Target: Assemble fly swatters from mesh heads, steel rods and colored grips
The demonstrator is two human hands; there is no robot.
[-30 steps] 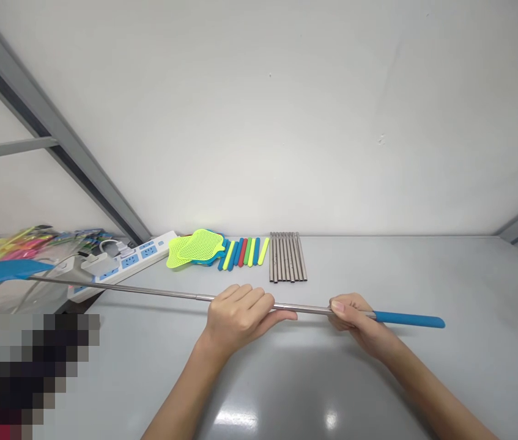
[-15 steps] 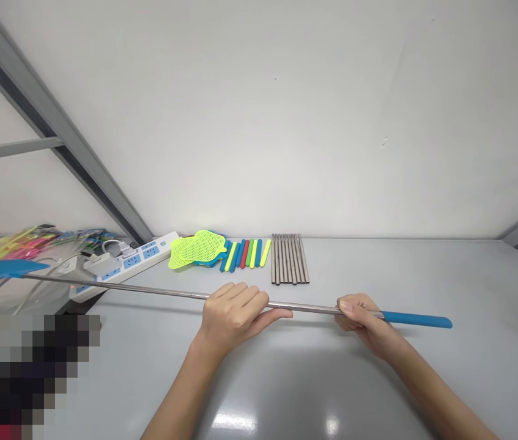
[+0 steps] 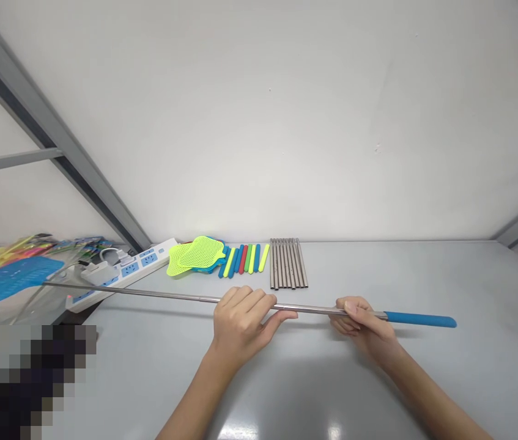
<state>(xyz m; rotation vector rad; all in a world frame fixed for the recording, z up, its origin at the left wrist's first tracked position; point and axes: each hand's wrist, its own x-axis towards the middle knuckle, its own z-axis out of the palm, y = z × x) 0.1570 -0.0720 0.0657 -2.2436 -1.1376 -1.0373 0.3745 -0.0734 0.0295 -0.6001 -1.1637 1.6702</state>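
Note:
A long telescopic fly swatter (image 3: 162, 295) stretches across the view above the table, its metal rod fully in sight on both sides of my hands. Its blue head (image 3: 6, 281) lies at the far left, partly cut off by the frame, and its blue handle (image 3: 419, 319) points right. My left hand (image 3: 244, 321) wraps over the rod from above near the middle, thumb stretched along it. Closed on the rod just left of the blue handle is my right hand (image 3: 364, 324).
Behind stand stacked swatter heads (image 3: 197, 255), a row of coloured handles (image 3: 243, 260) and several metal rods (image 3: 288, 263), all along the wall. A white power strip (image 3: 142, 266) with plugs sits at left, near bagged colourful items (image 3: 11, 253). A pixelated patch covers the lower left.
The swatter has shifted slightly right with both hands. Its blue head has turned, showing more of its flat face. My view has tilted a little.

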